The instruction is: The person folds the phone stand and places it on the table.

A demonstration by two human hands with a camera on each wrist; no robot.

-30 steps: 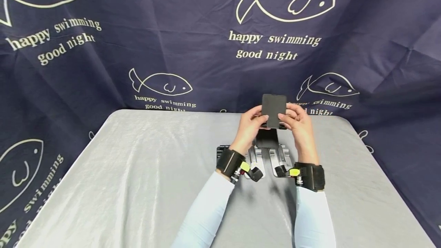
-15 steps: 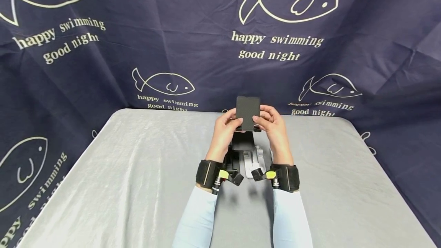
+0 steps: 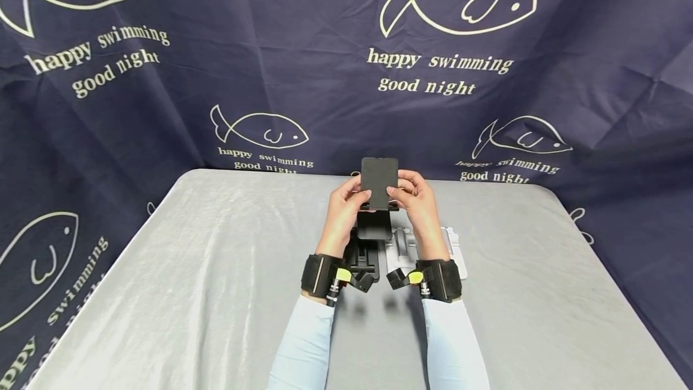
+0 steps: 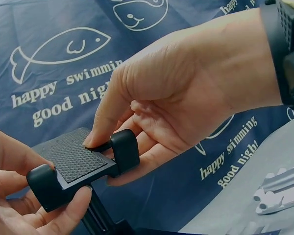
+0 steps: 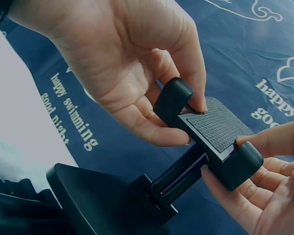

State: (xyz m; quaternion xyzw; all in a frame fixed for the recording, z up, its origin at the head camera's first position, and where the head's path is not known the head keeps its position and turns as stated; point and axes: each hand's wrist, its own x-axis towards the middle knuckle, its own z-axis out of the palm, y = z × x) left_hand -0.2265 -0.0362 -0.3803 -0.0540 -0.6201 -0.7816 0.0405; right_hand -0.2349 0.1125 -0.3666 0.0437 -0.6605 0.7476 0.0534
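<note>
Both hands hold a black phone stand (image 3: 379, 180) raised over the table, its flat plate facing my head camera. My left hand (image 3: 341, 214) grips the left side, thumb on the face. On the opposite side, my right hand (image 3: 422, 210) pinches it the same way. In the left wrist view, thumbs press the edges of a textured pad (image 4: 81, 159) between two curved lips, fingers curled behind. A slotted post (image 5: 179, 176) joins this holder to a black base plate (image 5: 88, 196), seen in the right wrist view. Part of the holder's back is hidden by fingers.
On the grey cloth-covered table (image 3: 227, 294) under the hands lie a folded black stand (image 3: 364, 260) and silver stands (image 3: 456, 251), partly hidden by my arms. A dark blue printed curtain (image 3: 335, 77) hangs behind the table edge.
Both hands have moved left with the black phone stand, quickly at first, then slightly further and a little lower. The grip looks the same. More of the black stand on the table now shows.
</note>
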